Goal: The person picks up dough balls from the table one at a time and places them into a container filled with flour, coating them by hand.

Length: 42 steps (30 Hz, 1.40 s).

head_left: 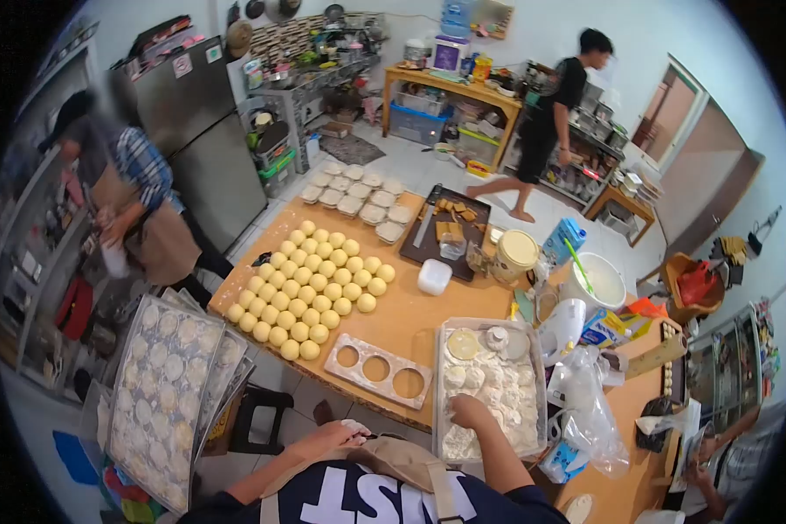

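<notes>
Apron [395,449] is nearest, with the left hand [349,434] beside it; the right hand [469,412] is held inside the tub [541,393]. Whether fingers are clenched cannot be made out. Dough [474,377] is contained there at near right, presumably soft, light, best cupped underneath.

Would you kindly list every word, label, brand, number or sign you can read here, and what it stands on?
"ST": white letters, upside down here, on the dark shirt; the rest is partly covered.
Red round sign: a sticker on the fridge; its detail is too small.
Too blurred to read: print on the blue carton, yellow-and-blue box and purple container.
No number is legible.
</notes>
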### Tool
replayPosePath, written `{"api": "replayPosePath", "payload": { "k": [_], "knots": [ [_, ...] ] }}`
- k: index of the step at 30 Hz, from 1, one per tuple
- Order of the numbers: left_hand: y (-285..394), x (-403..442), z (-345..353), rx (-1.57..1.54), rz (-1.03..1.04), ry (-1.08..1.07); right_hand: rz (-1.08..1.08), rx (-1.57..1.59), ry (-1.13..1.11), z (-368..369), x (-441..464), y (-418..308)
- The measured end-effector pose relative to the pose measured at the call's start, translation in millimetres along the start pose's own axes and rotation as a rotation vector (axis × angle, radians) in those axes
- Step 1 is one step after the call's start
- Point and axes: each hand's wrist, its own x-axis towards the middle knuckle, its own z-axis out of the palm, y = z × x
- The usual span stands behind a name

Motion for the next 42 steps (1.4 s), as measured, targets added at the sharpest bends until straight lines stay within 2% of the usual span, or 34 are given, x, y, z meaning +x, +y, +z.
{"api": "replayPosePath", "payload": {
  "k": [2, 5, 6, 8, 11, 13, 15, 16, 17, 18, 21, 24, 27, 28, 31, 32, 33, 34, 36, 37, 39, 42],
  "knots": [
    [1.9, 4.4, -12.0, 0.031, 0.02, -0.027, -0.05, 0.041, -0.035, 5.4, -2.1, -6.8],
    [-38.6, 8.3, -10.6, 0.064, 0.1, 0.003, -0.058, 0.047, -0.085, 15.4, -18.3, -5.6],
    [-15.8, 2.0, -32.7, 0.02, 0.079, 0.021, -0.067, 0.015, -0.117, 13.4, -30.1, -14.1],
    [-33.9, 0.2, -47.4, 0.013, 0.041, -0.007, 0.016, 0.073, -0.143, 65.5, -26.8, 8.3],
    [-47.8, -2.7, -73.4, 0.013, 0.009, 0.0, 0.03, 0.073, -0.036, 58.6, -39.2, 0.3],
    [-56.1, -8.8, -90.9, -0.024, 0.003, 0.008, 0.253, 0.067, 0.052, 62.7, -30.4, 19.3],
    [-71.0, -10.5, -105.4, -0.004, 0.03, 0.024, 0.371, 0.071, 0.214, 55.3, -16.5, 43.9],
    [-78.3, -12.4, -110.4, -0.001, 0.042, 0.032, 0.309, 0.09, 0.406, 31.7, -14.0, 34.2],
    [-85.1, -14.2, -115.7, 0.002, 0.055, 0.051, 0.401, 0.308, 0.473, -17.2, -12.5, -1.6],
    [-91.1, -15.0, -122.6, -0.041, 0.036, 0.035, 0.345, 0.292, 0.584, -10.1, -1.1, 19.3],
    [-101.1, -16.4, -142.7, 0.029, 0.035, -0.004, 0.448, 0.402, 0.586, -36.3, 12.9, 6.4],
    [-131.8, -16.6, -148.7, 0.106, 0.117, -0.003, 0.358, 0.588, 0.459, -21.8, 31.4, 20.4],
    [-146.1, -17.6, -155.8, 0.127, 0.154, -0.014, 0.466, 0.552, 0.552, -23.1, 35.9, 31.4],
    [-148.6, -16.6, -157.2, 0.124, 0.169, -0.018, 0.427, 0.576, 0.508, -19.4, 42.0, 32.4],
    [-141.6, -19.4, -164.1, 0.134, 0.131, -0.007, 0.266, 0.513, 0.575, -15.9, 47.4, 47.5],
    [-140.7, -19.7, -165.2, 0.128, 0.136, -0.012, 0.301, 0.503, 0.624, -19.5, 44.4, 62.8],
    [-140.5, -21.0, -166.6, 0.123, 0.137, -0.017, 0.464, 0.245, 0.632, -11.6, 41.5, 94.5],
    [-141.3, -23.2, -167.4, 0.119, 0.136, -0.021, 0.497, -0.012, 0.766, -28.4, 24.4, 91.3],
    [-147.9, -27.7, -167.1, 0.139, 0.146, -0.018, 0.907, 0.257, 0.696, -49.9, 9.3, 118.5],
    [-148.0, -28.0, -168.6, 0.15, 0.152, -0.014, 0.854, 0.162, 0.721, -57.0, 2.4, 125.9],
    [-142.1, -32.3, -174.7, 0.08, 0.04, -0.086, 0.742, -0.032, 0.766, -70.6, -9.4, 133.1],
    [-141.5, -37.9, -175.0, 0.039, -0.021, -0.101, 0.885, 0.066, 0.73, -103.2, -17.9, 89.7]
  ]
}}
